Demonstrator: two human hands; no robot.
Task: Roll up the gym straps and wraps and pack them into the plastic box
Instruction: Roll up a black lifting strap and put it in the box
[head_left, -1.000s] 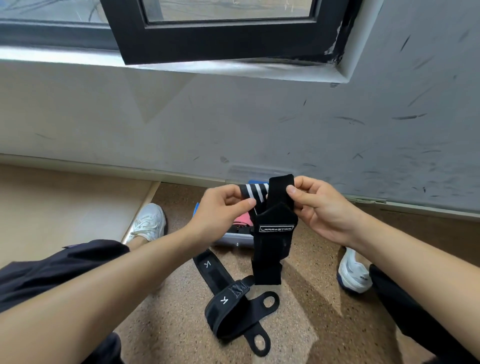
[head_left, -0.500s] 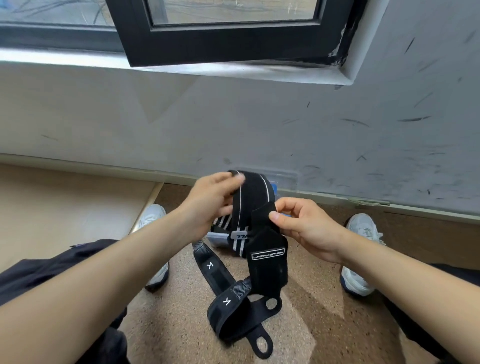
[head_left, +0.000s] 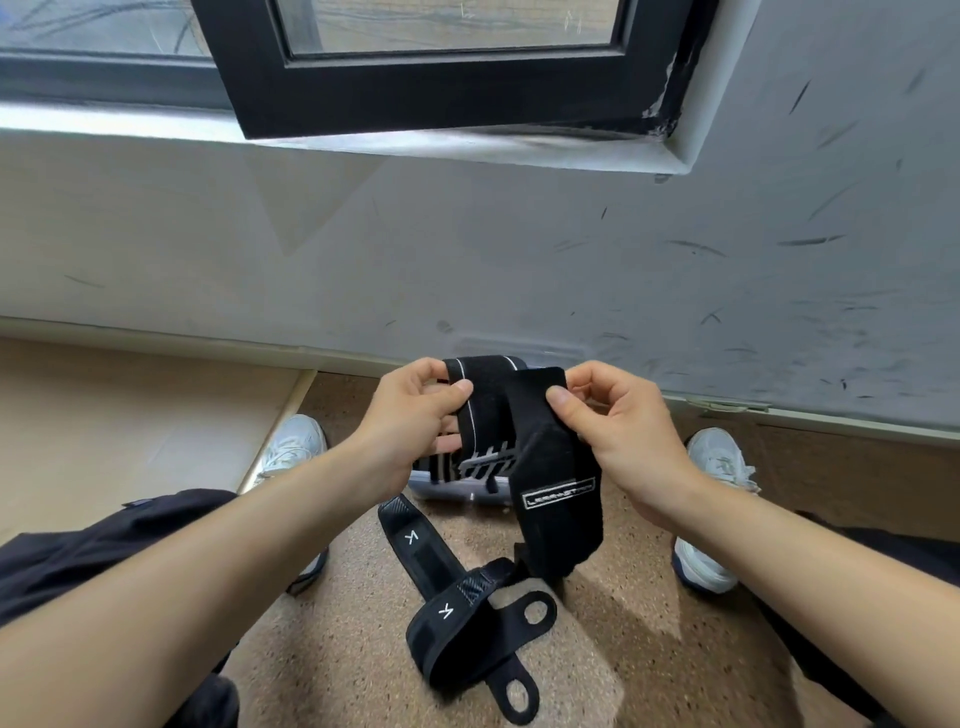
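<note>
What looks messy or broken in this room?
The grey wall is covered in dark scuff marks, mostly on the right. Paint looks chipped at the black window frame's lower corner. On the floor, black straps lie loose in a tangle, not rolled, while the left hand and right hand hold the wrap.

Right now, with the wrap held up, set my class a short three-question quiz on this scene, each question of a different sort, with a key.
1. Multiple choice: what holds the black wrap up? A) one hand alone B) both hands C) the window sill.
2. True or false: the K-marked straps lie loose on the floor, outside the plastic box.
3. Fill in: the plastic box stands between the person's two white ____.
Key: 1 B, the left hand and right hand each pinch its upper part. 2 true. 3 shoes.
</note>
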